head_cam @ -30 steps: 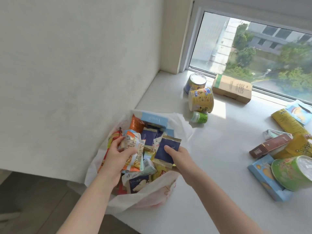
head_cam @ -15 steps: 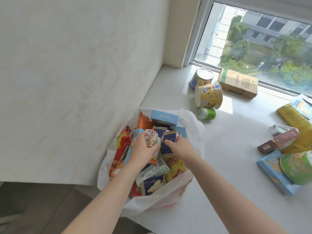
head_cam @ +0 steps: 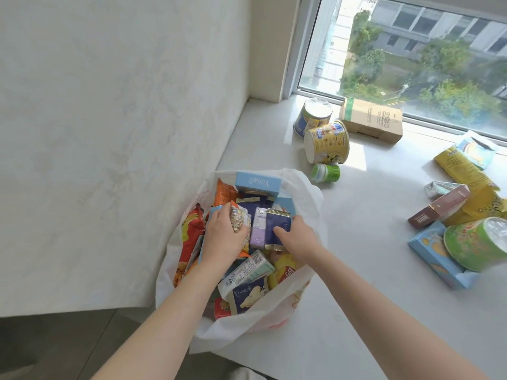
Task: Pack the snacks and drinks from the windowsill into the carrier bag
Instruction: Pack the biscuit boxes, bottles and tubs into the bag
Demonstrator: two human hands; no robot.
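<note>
From the head view, the white bag (head_cam: 310,193) stands open at the near left end of the windowsill (head_cam: 356,242), against the wall, and it is packed close to its rim. Both hands are inside its mouth. The left hand (head_cam: 222,237) grips an orange-and-white snack packet (head_cam: 237,218), its fingers curled round the packet's lower end. The right hand (head_cam: 297,237) pinches a dark blue sachet (head_cam: 278,226) by its right edge, with the thumb on the front face and the other fingers mostly hidden behind it. A purple carton (head_cam: 258,229) stands upright between the packet and the sachet, touching both. At the far side of the bag a pale blue box (head_cam: 258,183) rises above the rest, with an orange pack (head_cam: 223,194) just left of it. A red crisp bag (head_cam: 190,237) lies along the left wall. Nearer the person, a mint carton (head_cam: 251,270) lies tilted over a blue pouch (head_cam: 247,293), and a yellow crisp pack (head_cam: 282,272) lies under the right wrist. More goods remain on the windowsill. Near the window corner are a blue tub (head_cam: 310,119), a yellow tub (head_cam: 326,142) on its side, a small green bottle (head_cam: 326,172) and a brown carton (head_cam: 371,120). Well apart to the right lie yellow packets (head_cam: 461,165), a brown box (head_cam: 439,208), a blue biscuit box (head_cam: 439,256) and a green tub (head_cam: 477,242) resting on that box.
</note>
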